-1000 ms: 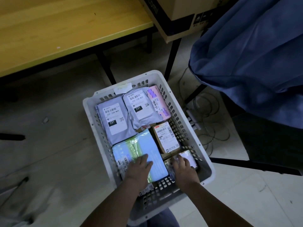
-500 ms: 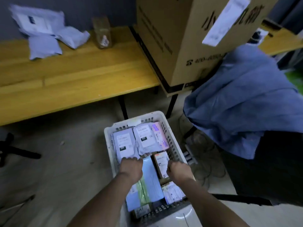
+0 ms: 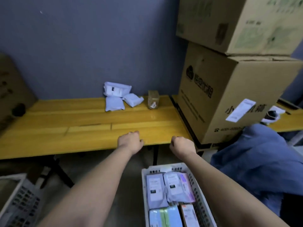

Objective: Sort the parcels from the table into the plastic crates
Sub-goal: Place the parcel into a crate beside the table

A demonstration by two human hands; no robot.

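A white plastic crate (image 3: 164, 167) stands on the floor below me, packed with grey bag parcels (image 3: 155, 189), a pink one (image 3: 186, 185), a blue-green one (image 3: 165, 217) and a small brown box (image 3: 188, 215). At the back of the yellow wooden table (image 3: 82, 128) lie three pale bag parcels (image 3: 117, 90) and a small brown box parcel (image 3: 153, 99). My left hand (image 3: 130, 141) and my right hand (image 3: 182, 145) hover at the table's front edge. Both hold nothing, with fingers loosely curled.
Two big cardboard boxes (image 3: 229, 99) are stacked on the table's right end. A blue cloth (image 3: 262, 161) drapes over something at the right. A second pale crate (image 3: 14, 202) sits at the lower left. Black table legs stand behind the crate.
Both hands have lifted out of the crate, leaving the parcels there, and moved up to the table's front edge. My view has tilted up from the crate to the table.
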